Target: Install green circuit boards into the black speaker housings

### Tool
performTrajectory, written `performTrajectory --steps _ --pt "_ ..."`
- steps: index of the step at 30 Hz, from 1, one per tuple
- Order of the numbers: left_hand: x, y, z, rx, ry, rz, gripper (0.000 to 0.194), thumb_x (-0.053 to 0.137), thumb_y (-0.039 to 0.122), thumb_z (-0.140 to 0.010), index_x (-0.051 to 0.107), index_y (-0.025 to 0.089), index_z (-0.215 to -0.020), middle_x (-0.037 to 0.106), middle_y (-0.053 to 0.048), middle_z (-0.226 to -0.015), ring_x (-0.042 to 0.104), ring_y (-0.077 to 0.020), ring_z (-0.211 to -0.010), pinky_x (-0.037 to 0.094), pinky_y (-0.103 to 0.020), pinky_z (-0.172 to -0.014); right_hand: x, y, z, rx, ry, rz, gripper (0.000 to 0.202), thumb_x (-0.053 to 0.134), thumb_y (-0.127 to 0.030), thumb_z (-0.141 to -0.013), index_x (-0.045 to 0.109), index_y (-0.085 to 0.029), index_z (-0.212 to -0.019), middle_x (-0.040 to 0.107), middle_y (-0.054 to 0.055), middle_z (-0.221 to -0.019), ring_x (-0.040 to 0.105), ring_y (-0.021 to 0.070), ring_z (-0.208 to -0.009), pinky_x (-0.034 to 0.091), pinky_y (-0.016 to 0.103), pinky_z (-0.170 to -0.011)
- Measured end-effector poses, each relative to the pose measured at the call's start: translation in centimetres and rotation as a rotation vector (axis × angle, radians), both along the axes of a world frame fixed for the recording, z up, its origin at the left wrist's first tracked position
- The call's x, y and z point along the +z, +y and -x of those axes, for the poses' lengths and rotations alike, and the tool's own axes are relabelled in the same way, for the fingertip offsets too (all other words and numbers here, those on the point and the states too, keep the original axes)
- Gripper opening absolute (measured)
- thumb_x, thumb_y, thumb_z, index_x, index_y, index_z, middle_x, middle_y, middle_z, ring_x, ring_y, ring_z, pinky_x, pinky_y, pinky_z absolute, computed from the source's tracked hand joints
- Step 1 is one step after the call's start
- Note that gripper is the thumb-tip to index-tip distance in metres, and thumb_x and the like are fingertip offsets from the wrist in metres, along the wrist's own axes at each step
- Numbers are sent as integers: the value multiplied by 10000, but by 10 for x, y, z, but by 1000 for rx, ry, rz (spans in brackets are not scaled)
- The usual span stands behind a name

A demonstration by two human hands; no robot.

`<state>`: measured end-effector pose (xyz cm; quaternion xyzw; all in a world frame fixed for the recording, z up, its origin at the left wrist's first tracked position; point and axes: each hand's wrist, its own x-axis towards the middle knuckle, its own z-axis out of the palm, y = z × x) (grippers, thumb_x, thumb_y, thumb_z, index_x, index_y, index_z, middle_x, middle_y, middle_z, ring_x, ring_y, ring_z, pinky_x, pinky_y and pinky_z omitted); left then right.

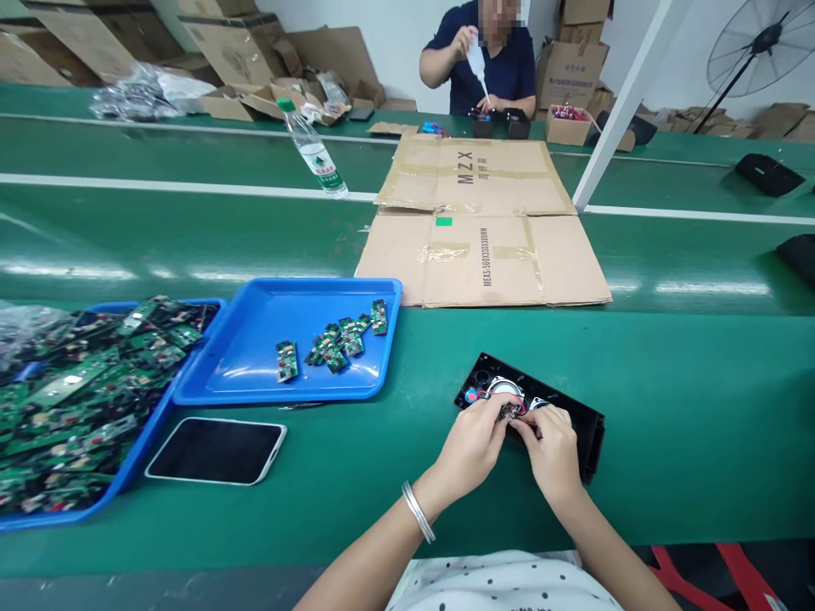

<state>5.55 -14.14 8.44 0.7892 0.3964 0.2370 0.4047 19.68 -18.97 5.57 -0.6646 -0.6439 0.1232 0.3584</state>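
Observation:
A black plastic housing (586,424) lies tilted on the green table, with round silver speakers (506,389) and red wires inside. Over its middle, my left hand (469,441) is closed on a small part with wires (509,411), mostly hidden by the fingers. My right hand (553,450) meets it from the right, thumb and fingers pinched at the same small part. To the left, a blue tray (235,373) holds several small green circuit boards (286,361).
A larger blue tray (137,458) heaped with circuit boards (76,382) stands far left, beside a phone (216,451). Flattened cardboard (477,255) and a water bottle (315,153) lie ahead. Across the table a person (487,59) holds a white squeeze bottle (476,61).

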Motion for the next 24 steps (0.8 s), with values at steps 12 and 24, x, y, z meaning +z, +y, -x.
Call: performTrajectory --steps 12,24 --pt "21 13 10 73 146 239 263 427 262 -860 476 237 -1118 658 -11 -803 605 -186 -637 443 -274 -584 22 -9 -50 -74 -64 114 249 474 -341 -860 513 -211 -1069 522 87 -1124 512 231 -994 447 384 -845" --pt "23 19 12 209 103 324 406 480 505 -805 517 176 -570 586 -4 -506 537 -152 -506 359 -242 -502 8 -9 -32 88 -639 290 792 659 -496 -664 342 -231 -1339 244 161 -1417 265 377 -1244 159 617 -978"
